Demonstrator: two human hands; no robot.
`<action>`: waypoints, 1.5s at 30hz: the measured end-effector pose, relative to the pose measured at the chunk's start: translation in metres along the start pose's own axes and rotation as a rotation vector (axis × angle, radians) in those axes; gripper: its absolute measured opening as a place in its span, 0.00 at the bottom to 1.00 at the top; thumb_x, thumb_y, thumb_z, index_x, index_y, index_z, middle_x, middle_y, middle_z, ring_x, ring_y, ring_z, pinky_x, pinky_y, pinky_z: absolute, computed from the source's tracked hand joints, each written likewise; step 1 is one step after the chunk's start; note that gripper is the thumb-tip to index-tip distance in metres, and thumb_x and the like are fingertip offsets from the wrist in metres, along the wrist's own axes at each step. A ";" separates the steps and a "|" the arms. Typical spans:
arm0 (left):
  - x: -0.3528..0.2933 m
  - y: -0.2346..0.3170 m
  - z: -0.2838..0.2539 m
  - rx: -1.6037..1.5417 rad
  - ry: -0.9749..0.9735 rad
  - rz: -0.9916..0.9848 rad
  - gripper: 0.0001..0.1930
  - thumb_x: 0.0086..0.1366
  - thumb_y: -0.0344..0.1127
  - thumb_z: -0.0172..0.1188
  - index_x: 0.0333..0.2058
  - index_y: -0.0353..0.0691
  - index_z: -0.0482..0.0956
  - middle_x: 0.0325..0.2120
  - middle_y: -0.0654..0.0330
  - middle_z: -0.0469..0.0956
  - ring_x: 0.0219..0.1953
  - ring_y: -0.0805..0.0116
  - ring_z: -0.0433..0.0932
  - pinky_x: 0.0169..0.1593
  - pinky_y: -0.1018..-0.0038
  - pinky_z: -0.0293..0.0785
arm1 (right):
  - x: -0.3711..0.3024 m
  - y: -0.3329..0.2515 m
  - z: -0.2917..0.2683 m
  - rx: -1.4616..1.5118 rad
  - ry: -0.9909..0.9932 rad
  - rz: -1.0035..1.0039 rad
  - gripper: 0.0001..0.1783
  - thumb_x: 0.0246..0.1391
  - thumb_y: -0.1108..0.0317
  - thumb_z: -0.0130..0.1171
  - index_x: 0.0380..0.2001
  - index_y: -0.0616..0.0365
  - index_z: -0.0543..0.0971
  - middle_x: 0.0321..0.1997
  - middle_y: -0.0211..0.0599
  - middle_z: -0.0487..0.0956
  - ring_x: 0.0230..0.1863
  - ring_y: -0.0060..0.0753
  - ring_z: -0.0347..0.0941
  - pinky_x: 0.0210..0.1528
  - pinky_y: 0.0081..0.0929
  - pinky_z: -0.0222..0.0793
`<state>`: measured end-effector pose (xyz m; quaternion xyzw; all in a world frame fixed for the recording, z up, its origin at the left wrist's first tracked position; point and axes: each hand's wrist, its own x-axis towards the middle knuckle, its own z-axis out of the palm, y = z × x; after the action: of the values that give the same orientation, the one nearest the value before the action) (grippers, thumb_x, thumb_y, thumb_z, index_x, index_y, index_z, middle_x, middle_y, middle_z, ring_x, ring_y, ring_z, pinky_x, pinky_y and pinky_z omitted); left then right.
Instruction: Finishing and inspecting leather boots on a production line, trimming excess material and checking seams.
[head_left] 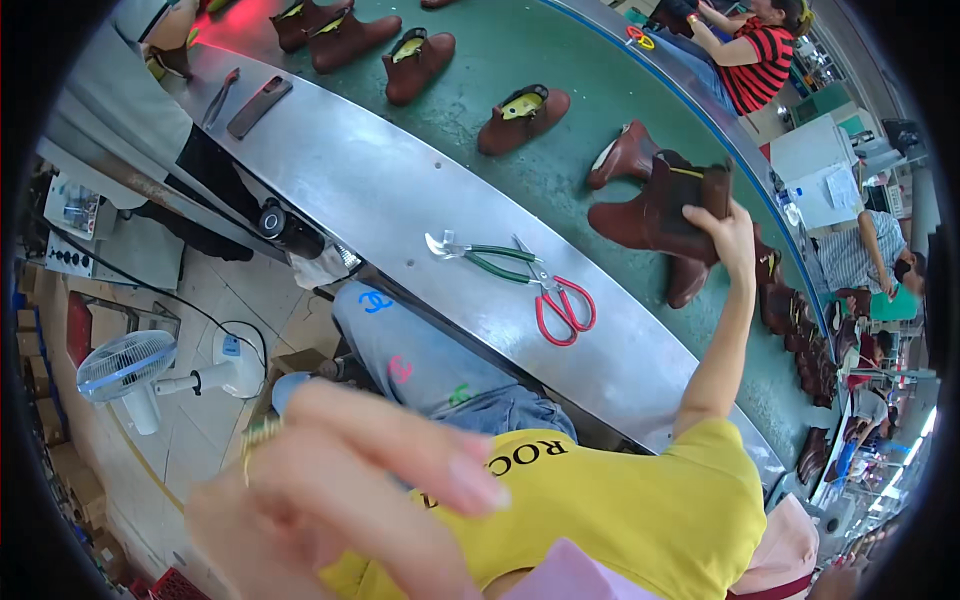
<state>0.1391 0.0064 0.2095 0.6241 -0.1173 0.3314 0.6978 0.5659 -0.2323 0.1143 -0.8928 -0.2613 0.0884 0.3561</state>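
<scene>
My right hand [735, 240] is wrapped round the shaft of a brown ankle boot [645, 215], holding it above the green belt. Two more brown boots lie close by; one boot [626, 155] is just beyond it, and another boot [687, 280] is partly hidden behind it. Large and blurred in the foreground, my left hand [340, 485] is raised with its fingers bent but apart, and I see nothing in it. On the metal ledge between my lap and the belt lie green-handled pincers [500, 262] beside red-handled scissors [566, 308].
Several brown boots, including one boot [524, 119], stand along the green belt [450, 130]. At the ledge's left end lie a dark flat object [260, 106] and a slim tool [220, 97]. A white fan [128, 366] stands at left. A person in red stripes [755, 65] sits across.
</scene>
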 end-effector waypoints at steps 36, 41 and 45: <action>-0.033 -0.086 -0.042 0.798 0.027 -0.360 0.50 0.51 0.32 0.71 0.69 0.36 0.51 0.67 0.52 0.60 0.67 0.59 0.61 0.66 0.68 0.59 | -0.035 -0.253 0.129 0.910 -0.568 -0.428 0.18 0.59 0.61 0.63 0.20 0.55 0.70 0.12 0.23 0.68 0.11 0.15 0.64 0.13 0.16 0.58; -0.092 -0.102 -0.054 0.458 0.232 -0.329 0.57 0.47 0.26 0.73 0.72 0.41 0.44 0.65 0.48 0.62 0.65 0.61 0.63 0.65 0.71 0.60 | -0.064 -0.289 0.181 0.887 -0.843 -0.417 0.16 0.57 0.60 0.64 0.23 0.58 0.76 0.10 0.23 0.68 0.11 0.14 0.63 0.14 0.16 0.55; -0.131 -0.120 -0.064 0.403 0.366 -0.325 0.58 0.47 0.24 0.73 0.72 0.43 0.43 0.68 0.53 0.56 0.67 0.64 0.59 0.67 0.70 0.57 | -0.080 -0.289 0.227 0.839 -0.910 -0.404 0.15 0.58 0.60 0.63 0.23 0.59 0.77 0.09 0.22 0.66 0.10 0.13 0.60 0.15 0.16 0.52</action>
<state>0.0979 0.0260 0.0260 0.6904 0.1798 0.3389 0.6133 0.3031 0.0356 0.1435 -0.4846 -0.4921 0.4835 0.5378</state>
